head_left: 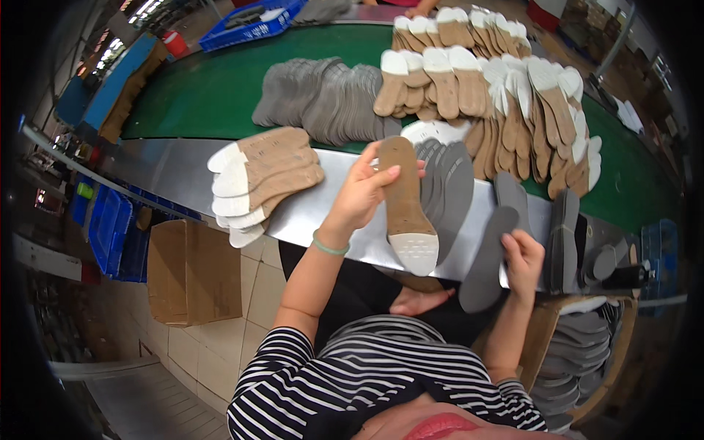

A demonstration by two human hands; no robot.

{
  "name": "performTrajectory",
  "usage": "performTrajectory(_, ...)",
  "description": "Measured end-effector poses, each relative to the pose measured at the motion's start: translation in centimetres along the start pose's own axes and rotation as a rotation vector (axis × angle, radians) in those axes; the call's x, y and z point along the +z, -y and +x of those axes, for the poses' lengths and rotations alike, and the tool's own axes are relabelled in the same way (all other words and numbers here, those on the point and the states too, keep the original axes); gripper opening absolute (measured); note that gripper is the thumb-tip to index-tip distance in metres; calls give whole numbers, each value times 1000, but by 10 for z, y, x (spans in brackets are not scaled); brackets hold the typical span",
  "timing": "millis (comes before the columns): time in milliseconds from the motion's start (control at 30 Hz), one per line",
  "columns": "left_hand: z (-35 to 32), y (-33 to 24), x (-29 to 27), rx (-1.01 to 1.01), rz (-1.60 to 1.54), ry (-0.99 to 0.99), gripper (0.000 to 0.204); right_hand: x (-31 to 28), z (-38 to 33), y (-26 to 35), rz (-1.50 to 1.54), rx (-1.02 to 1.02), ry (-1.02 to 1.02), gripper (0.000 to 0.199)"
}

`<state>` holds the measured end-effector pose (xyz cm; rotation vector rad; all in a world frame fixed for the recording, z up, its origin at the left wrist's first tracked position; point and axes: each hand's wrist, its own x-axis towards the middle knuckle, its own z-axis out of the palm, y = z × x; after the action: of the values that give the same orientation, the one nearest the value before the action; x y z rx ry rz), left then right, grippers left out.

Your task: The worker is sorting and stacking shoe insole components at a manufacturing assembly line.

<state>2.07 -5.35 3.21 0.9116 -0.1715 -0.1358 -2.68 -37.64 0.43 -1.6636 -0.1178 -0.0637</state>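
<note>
My left hand (363, 187) is closed on a brown insole board (402, 187) with a white toe end, held upright over the metal table edge with the white end toward me. Between the thumb and fingers of my right hand (524, 260) is a dark grey insole (485, 264), tilted beside the table. Fanned grey insoles (451, 187) lie on the metal top just right of the brown board. Left of my left hand rests a small stack of brown-and-white insole boards (268, 176). Another grey insole (513, 196) lies just beyond my right hand.
A green belt (198, 92) carries rows of grey insoles (323, 99) and piled brown-and-white boards (506, 103). At right stand a bundle of insoles (563, 242) and a box of grey pieces (579, 345). A cardboard box (192, 275) and blue crates (117, 231) are at left.
</note>
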Motion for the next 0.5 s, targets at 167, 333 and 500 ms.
performTrajectory(167,9,76,-7,-208,-139,32,31,53,15,-5,10,89,205,17)
performTrajectory(333,9,92,0,-249,-189,74,59,75,25,-24,93,122,277,17)
performTrajectory(500,1,91,7,-257,-202,87,71,87,34,-25,170,188,262,17)
